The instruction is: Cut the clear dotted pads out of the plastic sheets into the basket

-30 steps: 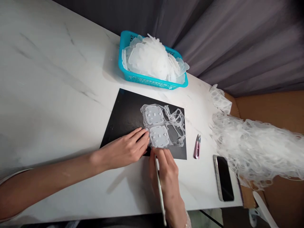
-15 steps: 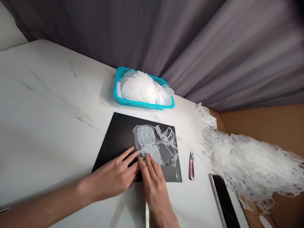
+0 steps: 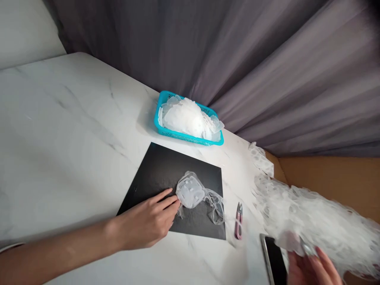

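Note:
My left hand (image 3: 148,221) rests on the black mat (image 3: 166,166), its visible fingers stretched out. Its fingertips touch the left edge of a translucent, rubbery moulded sheet (image 3: 190,192), rounded, with small raised bumps. Thin looped trimmings (image 3: 215,206) trail from the sheet's right side across the mat. At the lower right, my right hand (image 3: 313,269) is blurred and closed on a translucent rubbery piece (image 3: 289,241); its exact shape is unclear. This hand is over the phone's right edge, in front of the heap of clear trimmings (image 3: 314,213).
A turquoise basket (image 3: 190,137) piled with white translucent pieces stands behind the mat. Pink-handled thread snips (image 3: 238,221) lie right of the mat. Near the right hand is a phone (image 3: 274,257). A cardboard box wall (image 3: 326,174) and a grey curtain (image 3: 178,47) bound the marbled table.
My right hand has left the mat and swung right with a translucent piece. One moulded panel instead of two shows on the mat. The view has shifted slightly.

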Motion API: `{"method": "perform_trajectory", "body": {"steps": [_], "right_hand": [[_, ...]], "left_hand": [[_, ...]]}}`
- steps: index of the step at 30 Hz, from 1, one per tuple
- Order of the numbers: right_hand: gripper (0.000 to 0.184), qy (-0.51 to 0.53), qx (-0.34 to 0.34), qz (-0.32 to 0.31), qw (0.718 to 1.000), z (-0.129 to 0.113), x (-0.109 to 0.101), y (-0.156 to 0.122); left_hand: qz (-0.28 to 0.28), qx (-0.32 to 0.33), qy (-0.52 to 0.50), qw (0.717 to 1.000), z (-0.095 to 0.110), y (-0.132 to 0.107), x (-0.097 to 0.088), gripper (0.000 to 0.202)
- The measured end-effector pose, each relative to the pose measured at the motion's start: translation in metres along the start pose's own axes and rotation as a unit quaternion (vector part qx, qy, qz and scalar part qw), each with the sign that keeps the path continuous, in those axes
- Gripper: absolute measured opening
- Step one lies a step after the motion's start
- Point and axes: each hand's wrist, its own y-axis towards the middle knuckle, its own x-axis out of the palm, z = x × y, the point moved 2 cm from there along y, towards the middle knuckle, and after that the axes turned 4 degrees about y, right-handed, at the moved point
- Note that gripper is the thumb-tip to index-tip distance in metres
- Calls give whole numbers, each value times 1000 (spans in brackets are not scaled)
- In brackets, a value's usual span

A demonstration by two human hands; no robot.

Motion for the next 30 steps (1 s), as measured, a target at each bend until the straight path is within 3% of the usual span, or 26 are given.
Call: {"method": "perform_trajectory", "body": {"steps": [3,5,6,8,11,13,14,16,18,20,22,25,30], "right_hand": [[33,29,116,-90,989,-1,47,-73],[33,50,202,-145,967,0,77,-115],[31,59,237,-168,955,0,89,-131],[24,76,286,-204,933,0,104,-153],[17,87,265,-221,935,-3,110,-169],[19,81,205,-241,945,-5,109,-178],[21,76,181,-271,942,-6,109,-184],[26,62,168,-378,908,-8,111,-197],[48,51,167,-476,862,-12,112,-206],[64,47,147,-502,851,-18,111,-204],[64,42,116,-458,880,-22,108,-191],[49,31,97,-364,926,-22,103,-171],[28,5,126,-310,942,-10,101,-166]], "left_hand": [[56,-93,-136,985,0,4,-8,23],[64,-181,-263,946,-1,8,-17,25],[48,-239,-334,911,-2,11,-21,25],[-4,-363,-482,798,-4,16,-29,24],[-48,-478,-668,569,-3,22,-37,36],[-44,-488,-761,426,-1,25,-39,46],[-41,-481,-795,367,0,26,-39,51],[-44,-454,-841,291,1,27,-39,59],[-49,-429,-861,270,1,28,-38,68],[-53,-420,-864,272,-1,28,-37,73],[-55,-423,-861,277,-3,27,-36,75],[-65,-416,-859,291,-5,27,-37,77],[-78,-416,-857,295,-4,28,-38,79]]}}
